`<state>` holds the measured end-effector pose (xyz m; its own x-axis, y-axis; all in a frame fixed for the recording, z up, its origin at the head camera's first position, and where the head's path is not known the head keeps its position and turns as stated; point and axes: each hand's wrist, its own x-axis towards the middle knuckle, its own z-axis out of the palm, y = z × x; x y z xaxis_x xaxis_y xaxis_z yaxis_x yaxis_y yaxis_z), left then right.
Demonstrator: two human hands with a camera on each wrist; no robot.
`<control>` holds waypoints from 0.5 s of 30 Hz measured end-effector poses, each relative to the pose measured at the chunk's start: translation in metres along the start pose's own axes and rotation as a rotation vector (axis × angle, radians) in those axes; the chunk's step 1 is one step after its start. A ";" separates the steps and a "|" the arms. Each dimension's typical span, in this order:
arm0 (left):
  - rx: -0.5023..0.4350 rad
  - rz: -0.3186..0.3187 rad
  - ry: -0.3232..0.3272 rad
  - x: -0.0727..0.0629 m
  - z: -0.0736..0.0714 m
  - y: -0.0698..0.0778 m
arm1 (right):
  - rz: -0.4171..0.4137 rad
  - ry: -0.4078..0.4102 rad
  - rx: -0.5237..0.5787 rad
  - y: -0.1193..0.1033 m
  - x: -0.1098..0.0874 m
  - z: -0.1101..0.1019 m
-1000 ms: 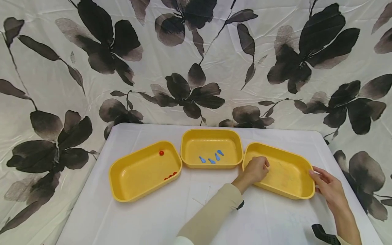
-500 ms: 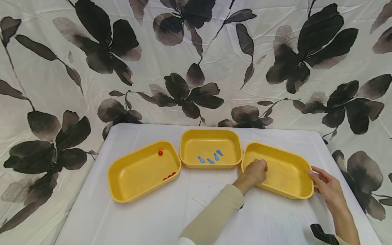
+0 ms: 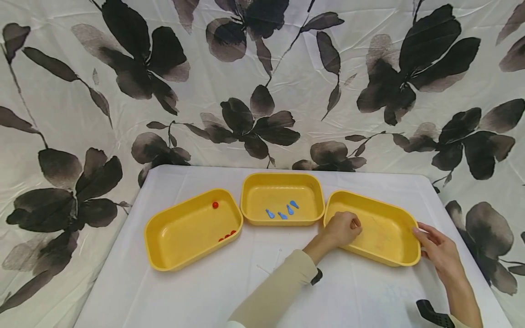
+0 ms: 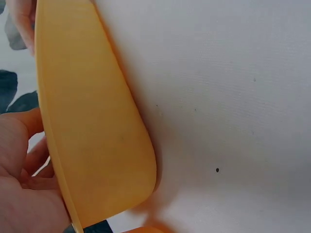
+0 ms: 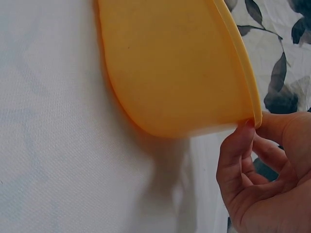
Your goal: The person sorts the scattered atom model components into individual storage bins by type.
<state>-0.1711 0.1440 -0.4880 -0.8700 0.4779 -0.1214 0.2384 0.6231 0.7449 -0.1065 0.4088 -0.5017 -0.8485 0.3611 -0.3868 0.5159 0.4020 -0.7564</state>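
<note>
In the head view, my right hand (image 3: 440,248) pinches the outer end of the right-hand yellow tray (image 3: 389,228). The right wrist view has its thumb (image 5: 237,143) against the outside, just under the rim. My left hand (image 3: 343,228) reaches over the near rim at the same tray's inner end, fingers bent inward and fingertips close together. In the left wrist view, the tray wall (image 4: 97,121) covers those fingertips, so I cannot tell whether they hold anything.
A middle yellow tray (image 3: 283,189) contains several blue drop-shaped pieces (image 3: 290,209). The left yellow tray (image 3: 180,234) contains several red pieces, one round red piece (image 3: 215,205) apart from the others. All stand on a white-covered table (image 3: 197,296) before a floral cloth (image 3: 254,68).
My left hand dips slightly, then rises and turns a little, its fingertips showing more now. The right hand keeps its place on the tray; the pieces in the other trays stay put.
</note>
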 end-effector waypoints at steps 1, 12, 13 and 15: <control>-0.027 0.011 0.007 -0.001 -0.001 -0.001 | 0.001 -0.001 -0.002 0.000 0.000 0.000; -0.267 0.071 0.018 -0.014 -0.017 -0.009 | 0.027 0.005 0.007 -0.003 -0.001 0.001; -0.263 0.070 0.024 -0.016 -0.018 -0.010 | 0.031 0.011 0.008 -0.003 -0.001 0.002; -0.263 0.060 0.033 -0.018 -0.020 -0.012 | 0.037 0.022 0.009 -0.004 -0.001 0.002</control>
<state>-0.1665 0.1154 -0.4820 -0.8724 0.4858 -0.0540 0.1730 0.4102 0.8954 -0.1081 0.4053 -0.4999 -0.8260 0.3943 -0.4028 0.5457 0.3808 -0.7465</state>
